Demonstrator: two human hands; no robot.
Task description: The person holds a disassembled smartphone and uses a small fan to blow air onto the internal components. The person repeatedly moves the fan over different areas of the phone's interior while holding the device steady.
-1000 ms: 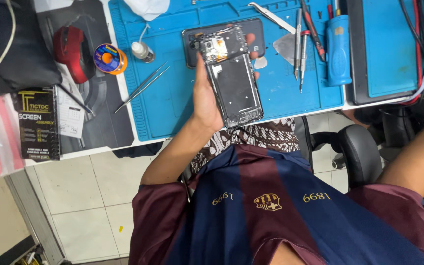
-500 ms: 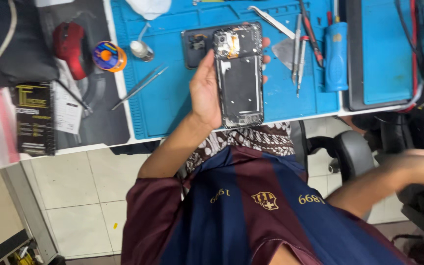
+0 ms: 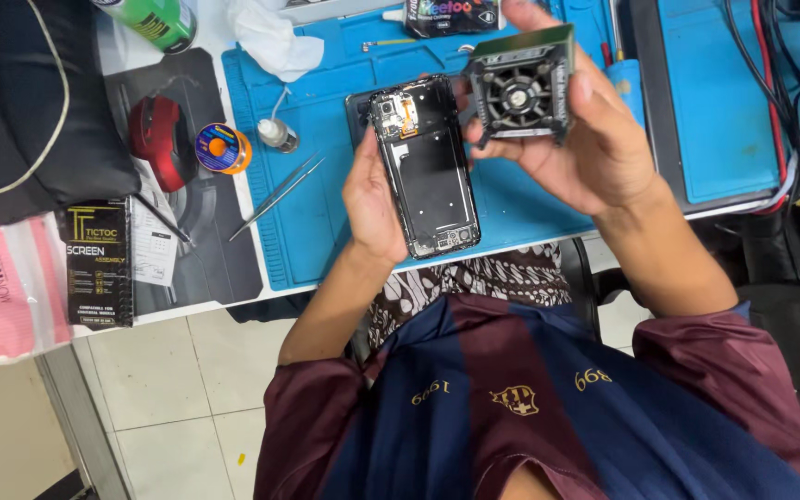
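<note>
- Black opened smartphone chassis [image 3: 426, 167], back cover off, is gripped by the left hand [image 3: 374, 199] along its left edge, fingers curled behind; it sits above the blue silicone work mat [image 3: 317, 222], exposed interior up, apparently for inspection.
- Long axis runs near-vertical in view, tilted slightly; camera end with orange flex points away from the person.
- Right hand [image 3: 594, 139] closes fingers around a small square black cooling fan unit [image 3: 520, 88], just beside the chassis top.
- Steel tweezers [image 3: 278, 196] lie on the mat, well left.
</note>
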